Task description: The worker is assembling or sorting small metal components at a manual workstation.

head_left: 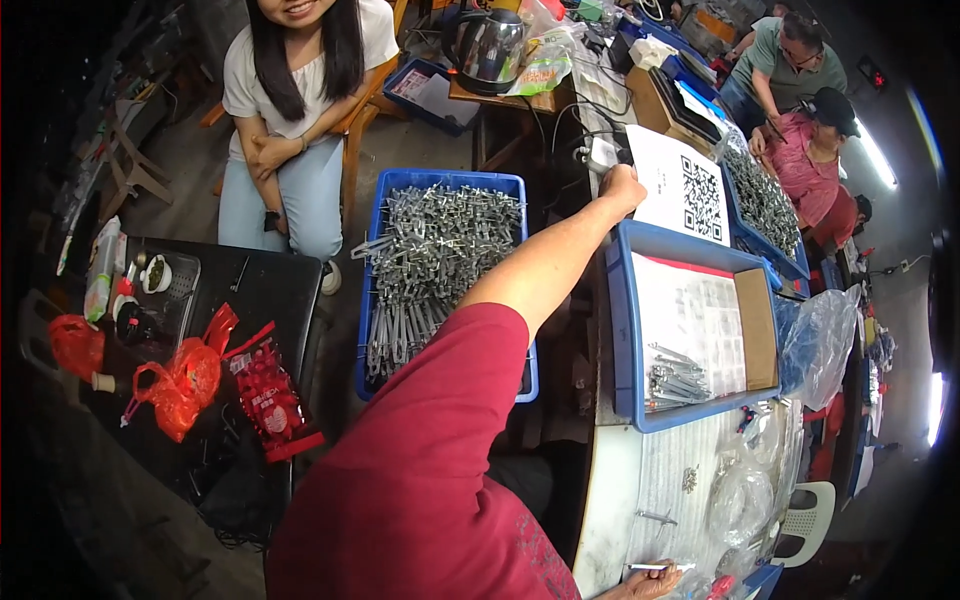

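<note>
My left arm in a red sleeve reaches far up the picture. My left hand [622, 188] is curled at the corner of a white printed sheet [672, 170], beside a white power strip [600, 153]; what it grips is hidden. At the bottom edge, my right hand [640, 586] pinches a thin pale metal rod [655, 567] over a white worktop [620, 490]. A blue tray [622, 330] lies between the hands, holding a paper sheet, a cardboard piece and a small heap of metal pins [675, 380].
A blue crate [385, 210] heaped with grey metal parts sits left of my arm. Red plastic bags [185, 385] lie on a black table. One person sits in front; two more work at the far right. Clear plastic bags [740, 495] and a white chair [812, 510] are lower right.
</note>
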